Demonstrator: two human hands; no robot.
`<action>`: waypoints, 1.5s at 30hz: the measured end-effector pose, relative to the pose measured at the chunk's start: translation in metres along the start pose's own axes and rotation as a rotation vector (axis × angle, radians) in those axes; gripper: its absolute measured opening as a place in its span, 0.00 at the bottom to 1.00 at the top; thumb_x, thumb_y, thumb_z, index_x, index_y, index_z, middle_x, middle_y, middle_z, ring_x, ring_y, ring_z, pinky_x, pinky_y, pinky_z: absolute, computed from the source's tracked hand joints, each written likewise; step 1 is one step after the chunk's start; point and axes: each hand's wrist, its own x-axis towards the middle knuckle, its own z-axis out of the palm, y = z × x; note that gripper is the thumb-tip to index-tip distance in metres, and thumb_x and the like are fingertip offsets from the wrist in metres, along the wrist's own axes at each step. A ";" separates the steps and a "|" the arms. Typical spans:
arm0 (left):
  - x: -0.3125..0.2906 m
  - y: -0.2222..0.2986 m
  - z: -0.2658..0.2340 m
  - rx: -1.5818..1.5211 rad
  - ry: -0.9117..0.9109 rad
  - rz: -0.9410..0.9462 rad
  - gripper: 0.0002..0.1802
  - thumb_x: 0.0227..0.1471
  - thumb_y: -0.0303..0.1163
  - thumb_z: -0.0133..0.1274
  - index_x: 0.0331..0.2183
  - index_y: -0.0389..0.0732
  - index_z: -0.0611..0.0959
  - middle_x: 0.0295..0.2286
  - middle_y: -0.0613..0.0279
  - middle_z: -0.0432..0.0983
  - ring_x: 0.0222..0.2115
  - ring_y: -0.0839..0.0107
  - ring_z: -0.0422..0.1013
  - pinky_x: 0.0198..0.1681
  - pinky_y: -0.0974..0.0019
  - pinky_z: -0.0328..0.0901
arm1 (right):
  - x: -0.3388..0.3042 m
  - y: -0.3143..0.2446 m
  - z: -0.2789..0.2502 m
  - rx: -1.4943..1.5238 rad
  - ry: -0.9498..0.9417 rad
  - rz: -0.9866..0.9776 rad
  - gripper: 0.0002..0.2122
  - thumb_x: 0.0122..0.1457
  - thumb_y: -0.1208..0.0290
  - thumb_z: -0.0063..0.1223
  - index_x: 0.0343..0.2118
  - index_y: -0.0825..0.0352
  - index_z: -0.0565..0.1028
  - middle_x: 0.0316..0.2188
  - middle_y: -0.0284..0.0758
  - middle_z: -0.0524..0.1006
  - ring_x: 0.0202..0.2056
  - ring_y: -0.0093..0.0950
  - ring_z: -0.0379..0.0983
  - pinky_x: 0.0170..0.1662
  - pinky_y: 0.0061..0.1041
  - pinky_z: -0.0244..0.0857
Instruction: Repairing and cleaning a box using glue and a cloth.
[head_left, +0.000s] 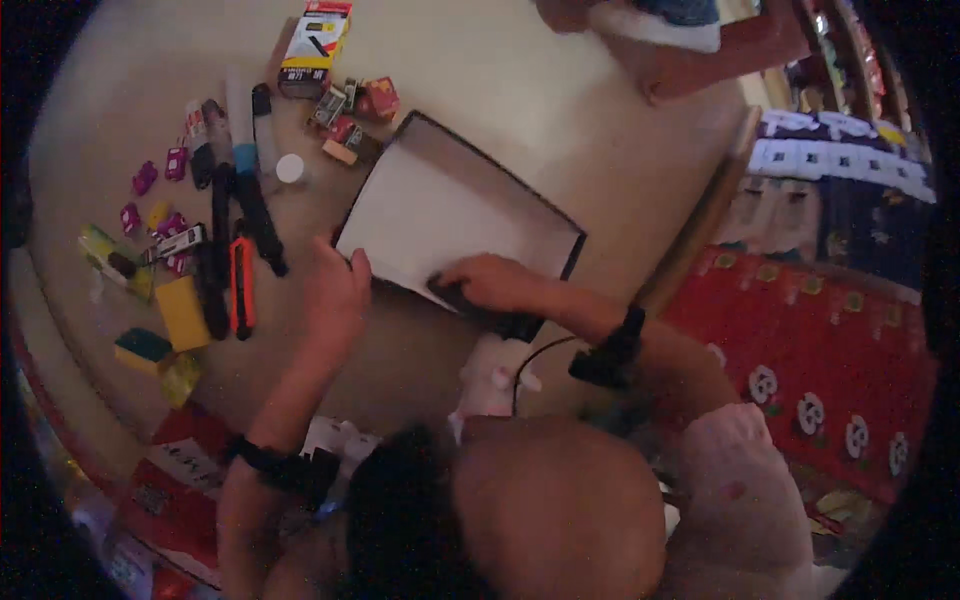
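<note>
A white shallow box or board with a dark rim (430,205) lies tilted on the table; I cannot tell which it is. My left hand (340,290) is at its near left corner, with the thumb raised by the edge and the other fingers partly hidden. On its near side, my right hand (490,283) has its fingers curled down on a small dark thing, too blurred to name. Left of my left hand lie a red-orange box cutter (241,288) and several dark and white markers (262,130).
A yellow sponge (182,312) and a green-topped sponge (143,350) lie at the left, near small purple items (145,178). A yellow-and-black carton (317,48) stands at the back. Several small boxes (380,98) and a white round cap (290,168) are nearby. Red patterned cloth (770,340) is right.
</note>
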 end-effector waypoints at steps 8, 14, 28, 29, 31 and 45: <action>0.007 -0.009 0.006 -0.061 -0.060 0.047 0.28 0.48 0.41 0.45 0.44 0.29 0.60 0.37 0.37 0.65 0.36 0.48 0.66 0.39 0.52 0.60 | -0.031 -0.008 0.002 -0.188 0.100 0.060 0.16 0.47 0.65 0.45 0.42 0.58 0.71 0.38 0.39 0.69 0.42 0.40 0.62 0.45 0.35 0.57; -0.001 -0.017 -0.016 0.064 -0.104 0.286 0.42 0.39 0.45 0.56 0.48 0.29 0.57 0.44 0.40 0.60 0.45 0.50 0.60 0.47 0.57 0.57 | -0.028 -0.002 0.004 0.021 0.050 0.009 0.20 0.45 0.69 0.47 0.45 0.62 0.68 0.38 0.40 0.67 0.43 0.37 0.62 0.47 0.30 0.56; 0.006 -0.023 -0.010 0.132 -0.149 0.339 0.45 0.30 0.38 0.63 0.47 0.28 0.58 0.42 0.44 0.61 0.46 0.53 0.58 0.51 0.61 0.53 | 0.087 -0.085 -0.041 0.584 0.093 0.145 0.19 0.42 0.74 0.46 0.40 0.73 0.69 0.35 0.38 0.72 0.37 0.27 0.68 0.41 0.23 0.62; 0.006 -0.024 -0.008 0.172 -0.130 0.340 0.45 0.30 0.38 0.63 0.47 0.28 0.58 0.42 0.44 0.61 0.46 0.53 0.58 0.50 0.61 0.53 | 0.088 -0.077 -0.036 0.610 0.110 0.112 0.18 0.43 0.73 0.46 0.39 0.72 0.70 0.34 0.38 0.72 0.37 0.27 0.68 0.41 0.23 0.62; 0.003 -0.023 -0.005 0.176 -0.159 0.292 0.45 0.30 0.38 0.63 0.47 0.28 0.58 0.43 0.44 0.60 0.47 0.53 0.58 0.50 0.61 0.53 | 0.084 -0.053 -0.019 0.586 0.173 0.023 0.16 0.44 0.70 0.47 0.38 0.70 0.72 0.35 0.38 0.73 0.37 0.29 0.69 0.43 0.26 0.61; -0.042 0.011 0.027 0.231 0.010 1.192 0.15 0.39 0.29 0.46 0.34 0.41 0.74 0.37 0.57 0.69 0.41 0.63 0.65 0.49 0.52 0.55 | 0.003 -0.012 0.011 0.013 0.389 -0.063 0.18 0.40 0.70 0.52 0.39 0.61 0.72 0.39 0.39 0.68 0.42 0.39 0.62 0.48 0.32 0.56</action>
